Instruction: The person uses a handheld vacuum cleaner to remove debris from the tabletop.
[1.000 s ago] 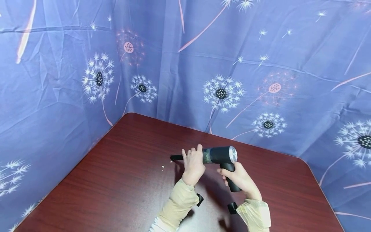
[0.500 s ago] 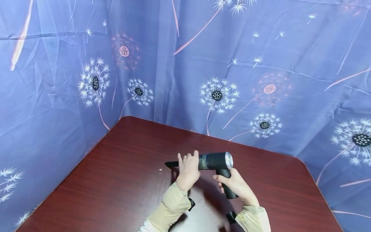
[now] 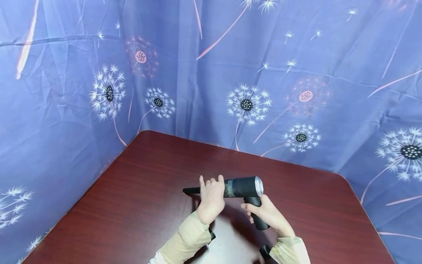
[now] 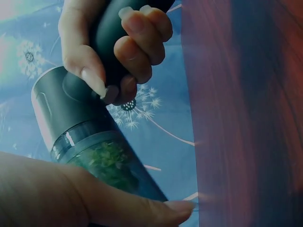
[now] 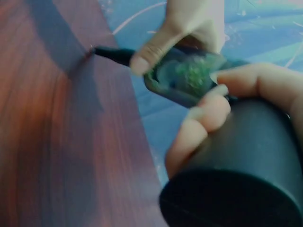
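Observation:
A black handheld vacuum cleaner (image 3: 244, 187) is held sideways low over the table, its narrow nozzle (image 3: 192, 190) pointing left with the tip at or close to the tabletop. My left hand (image 3: 211, 200) holds the front of its barrel, thumb across the clear dust chamber (image 4: 109, 163), which shows green bits, perhaps a print or contents. The handle (image 5: 241, 151) is gripped by my right hand (image 3: 268, 215), fingers curled round it and thumb near its upper part. In the right wrist view a tiny pale speck lies at the nozzle tip.
The dark red wooden table (image 3: 132, 205) has rounded far corners. Blue curtains (image 3: 211, 88) with dandelion prints hang along its left and back edges. A black wrist-camera piece (image 3: 265, 252) sits by the right sleeve.
The vacuum cleaner's nozzle has moved left and nearer, to where small white crumbs lay. Those crumbs no longer show in the head view. Both hands keep their grips.

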A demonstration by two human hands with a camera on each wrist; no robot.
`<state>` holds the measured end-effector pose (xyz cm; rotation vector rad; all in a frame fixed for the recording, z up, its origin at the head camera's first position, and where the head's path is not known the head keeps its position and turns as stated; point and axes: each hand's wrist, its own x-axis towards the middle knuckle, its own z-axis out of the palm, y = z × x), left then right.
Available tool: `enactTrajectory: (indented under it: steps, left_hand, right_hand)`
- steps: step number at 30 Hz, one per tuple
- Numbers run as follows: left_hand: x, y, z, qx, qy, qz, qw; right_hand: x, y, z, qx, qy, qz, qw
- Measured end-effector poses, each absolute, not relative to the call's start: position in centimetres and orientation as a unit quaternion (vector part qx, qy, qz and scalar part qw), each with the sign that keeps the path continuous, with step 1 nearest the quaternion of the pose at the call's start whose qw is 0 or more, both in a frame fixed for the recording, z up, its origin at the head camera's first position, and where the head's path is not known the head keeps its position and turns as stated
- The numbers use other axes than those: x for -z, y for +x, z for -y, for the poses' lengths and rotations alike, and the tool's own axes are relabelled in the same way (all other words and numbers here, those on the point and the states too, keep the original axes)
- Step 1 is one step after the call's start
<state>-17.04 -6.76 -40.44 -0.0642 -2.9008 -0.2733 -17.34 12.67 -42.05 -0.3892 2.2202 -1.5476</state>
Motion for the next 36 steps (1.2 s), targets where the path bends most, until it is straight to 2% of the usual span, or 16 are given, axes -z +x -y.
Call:
enactTrajectory:
  steps: [5,10,15,21,29,36]
  left_hand:
    - [40.3,-16.3,6.5,0.08,-0.019,0.992,0.1]
    - [40.2,-16.2,5.6,0.067,-0.013,0.991,0.112]
    - [40.5,-16.6,4.8,0.057,-0.004,0.986,0.157]
    - [40.9,-17.1,4.6,0.083,0.0,0.986,0.145]
    - [42.5,-18.0,4.2,0.147,-0.067,0.958,0.235]
    - [43.1,-18.1,3.7,0.144,-0.088,0.961,0.22]
  right_hand:
    - [41.9,-17.1,-13.5,0.537,-0.158,-0.798,0.225]
    - [41.8,-17.1,-14.4,0.521,-0.181,-0.808,0.205]
    - [41.7,-17.3,-14.8,0.525,-0.171,-0.812,0.19]
    - [42.0,-17.6,-14.3,0.529,-0.171,-0.812,0.177]
    - [42.1,-17.8,-14.5,0.574,-0.084,-0.799,0.155]
    - [42.6,-17.9,-15.3,0.653,-0.04,-0.722,0.227]
